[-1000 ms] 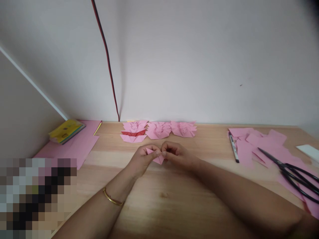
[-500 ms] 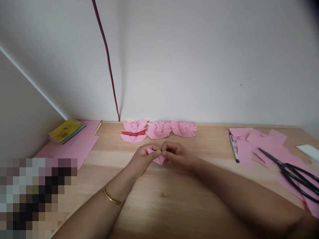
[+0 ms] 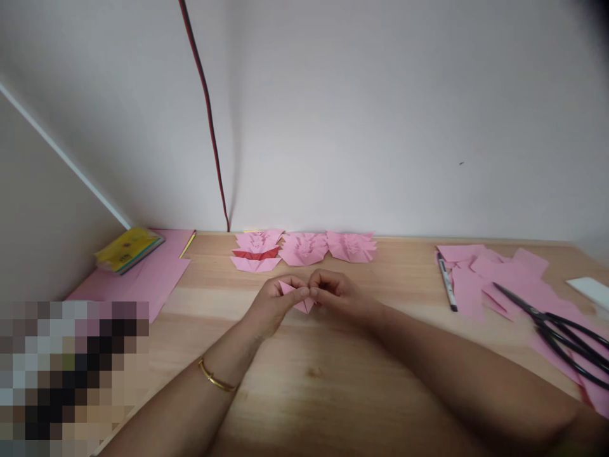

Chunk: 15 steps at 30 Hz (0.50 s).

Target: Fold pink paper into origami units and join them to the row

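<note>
A small folded piece of pink paper (image 3: 302,304) is pinched between my two hands, above the middle of the table. My left hand (image 3: 278,301) grips its left side, thumb on the near face and fingers behind. From the other side my right hand (image 3: 340,295) pinches the paper's right part, the thumb tips of both hands almost meeting. The fingers partly hide the paper; its lower end comes to a point. Beyond my hands, three rows of folded pink paper pieces (image 3: 304,249) lie along the wall, with one red piece (image 3: 257,254) in the left row.
Black-handled scissors (image 3: 535,314) and a marker (image 3: 447,282) lie on the right beside loose pink paper sheets (image 3: 514,276). A white piece (image 3: 590,293) is at the far right. On the left, a yellow packet (image 3: 128,249) rests on larger pink sheets (image 3: 164,279). A cable (image 3: 209,114) hangs down the wall.
Almost nothing differs. Both hands keep their pinch on the folded pink paper in the same place; the view has shifted very slightly.
</note>
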Each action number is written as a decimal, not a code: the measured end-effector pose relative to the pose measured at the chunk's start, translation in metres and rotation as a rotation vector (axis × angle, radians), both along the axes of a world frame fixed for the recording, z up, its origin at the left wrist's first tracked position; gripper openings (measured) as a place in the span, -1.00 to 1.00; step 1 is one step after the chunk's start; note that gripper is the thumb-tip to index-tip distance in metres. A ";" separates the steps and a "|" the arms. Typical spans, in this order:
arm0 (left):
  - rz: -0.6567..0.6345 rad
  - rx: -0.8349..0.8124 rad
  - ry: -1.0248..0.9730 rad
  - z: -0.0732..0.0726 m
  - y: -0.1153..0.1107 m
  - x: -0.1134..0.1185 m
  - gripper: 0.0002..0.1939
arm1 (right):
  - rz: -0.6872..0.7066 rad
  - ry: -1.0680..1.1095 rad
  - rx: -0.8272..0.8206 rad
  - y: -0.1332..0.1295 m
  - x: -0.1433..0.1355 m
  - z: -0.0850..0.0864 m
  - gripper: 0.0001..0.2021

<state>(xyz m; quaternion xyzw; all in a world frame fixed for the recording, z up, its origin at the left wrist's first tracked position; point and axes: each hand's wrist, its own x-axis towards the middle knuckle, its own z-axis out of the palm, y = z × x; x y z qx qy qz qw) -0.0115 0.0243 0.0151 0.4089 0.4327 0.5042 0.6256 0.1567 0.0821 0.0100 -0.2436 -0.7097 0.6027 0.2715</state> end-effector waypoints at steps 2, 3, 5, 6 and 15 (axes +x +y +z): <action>0.005 -0.005 0.006 0.001 0.000 0.000 -0.80 | 0.001 0.000 0.001 0.000 0.000 -0.001 -0.69; 0.010 -0.011 0.008 0.000 0.000 0.000 -0.80 | 0.002 0.000 -0.004 0.000 0.000 -0.001 -0.69; 0.019 -0.025 0.007 -0.001 -0.001 0.000 -0.79 | 0.007 -0.001 -0.014 0.000 0.000 -0.002 -0.69; 0.020 -0.029 0.007 -0.002 0.000 -0.001 -0.79 | 0.010 -0.001 -0.019 0.000 0.000 -0.002 -0.69; 0.017 -0.029 0.003 -0.002 0.000 -0.001 -0.77 | 0.040 0.003 -0.023 0.002 0.002 -0.003 -0.71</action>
